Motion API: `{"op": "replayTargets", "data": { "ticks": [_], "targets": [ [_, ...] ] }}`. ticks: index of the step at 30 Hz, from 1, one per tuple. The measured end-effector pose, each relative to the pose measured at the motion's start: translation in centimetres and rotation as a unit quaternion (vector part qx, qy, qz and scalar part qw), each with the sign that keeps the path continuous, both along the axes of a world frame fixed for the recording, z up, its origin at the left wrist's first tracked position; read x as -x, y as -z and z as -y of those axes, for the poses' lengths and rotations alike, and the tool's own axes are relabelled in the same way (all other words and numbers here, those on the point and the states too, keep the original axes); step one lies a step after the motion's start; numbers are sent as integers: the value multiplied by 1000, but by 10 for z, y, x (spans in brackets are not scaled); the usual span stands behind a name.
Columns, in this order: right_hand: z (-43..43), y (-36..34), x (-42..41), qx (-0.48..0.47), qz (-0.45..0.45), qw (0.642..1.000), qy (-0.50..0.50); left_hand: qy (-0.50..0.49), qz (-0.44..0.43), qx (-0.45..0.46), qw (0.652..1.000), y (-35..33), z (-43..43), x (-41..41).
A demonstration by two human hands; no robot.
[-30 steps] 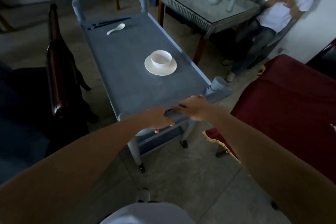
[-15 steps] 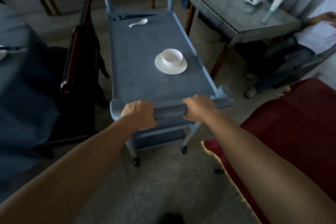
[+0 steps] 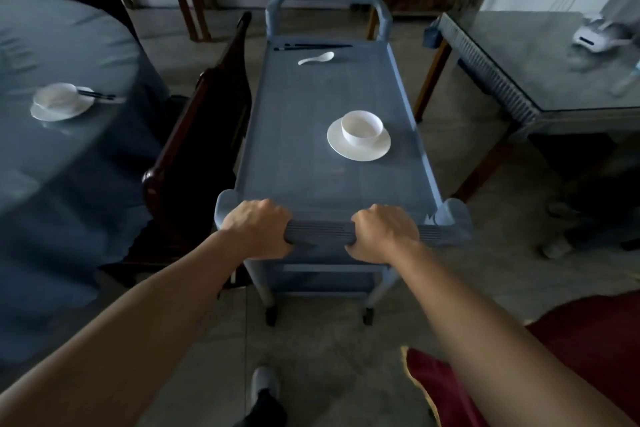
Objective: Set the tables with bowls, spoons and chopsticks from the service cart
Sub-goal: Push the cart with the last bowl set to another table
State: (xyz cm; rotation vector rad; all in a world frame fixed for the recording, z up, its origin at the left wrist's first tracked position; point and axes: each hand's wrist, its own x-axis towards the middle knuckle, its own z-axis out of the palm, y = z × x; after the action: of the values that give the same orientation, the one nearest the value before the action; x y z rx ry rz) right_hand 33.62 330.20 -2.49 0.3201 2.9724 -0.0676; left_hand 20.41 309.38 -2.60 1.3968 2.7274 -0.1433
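Round table (image 3: pixel 69 166) on my left already carries 1 placed bowl (image 3: pixel 55 99) on a saucer, chopsticks (image 3: pixel 95 95) resting at its rim. Service cart (image 3: pixel 311 177) stands near it, a dark chair (image 3: pixel 194 135) between. My left hand (image 3: pixel 258 229) and right hand (image 3: pixel 382 232) both wrap their fingers round its ribbed handle (image 3: pixel 318 232). On top sit 1 bowl (image 3: pixel 362 126), 1 spoon (image 3: pixel 317 58) and 1 chopstick pair (image 3: pixel 311 46); I judge 1 setting left.
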Motion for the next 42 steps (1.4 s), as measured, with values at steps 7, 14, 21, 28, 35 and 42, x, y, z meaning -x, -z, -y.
{"op": "replayTargets", "data": {
  "ticks": [7,14,21,28,35,42],
  "targets": [
    [-54,-2,87,-16,9,1000,11,3,42,-22,999,-3,-54,80],
    [-99,-5,157,-13,40,999,19,5,46,-14,999,-4,-98,146],
    [-142,-6,219,-5,33,999,12,-13,38,-11,999,-2,-142,207],
    [-205,-6,300,13,9,1000,-24,-52,23,-5,998,-5,-202,282],
    [-274,-10,377,35,11,998,-60,-90,12,39,995,-11,-268,350],
    [-342,-10,442,51,14,995,-83,-109,13,42,993,-15,-330,404]
  ]
}}
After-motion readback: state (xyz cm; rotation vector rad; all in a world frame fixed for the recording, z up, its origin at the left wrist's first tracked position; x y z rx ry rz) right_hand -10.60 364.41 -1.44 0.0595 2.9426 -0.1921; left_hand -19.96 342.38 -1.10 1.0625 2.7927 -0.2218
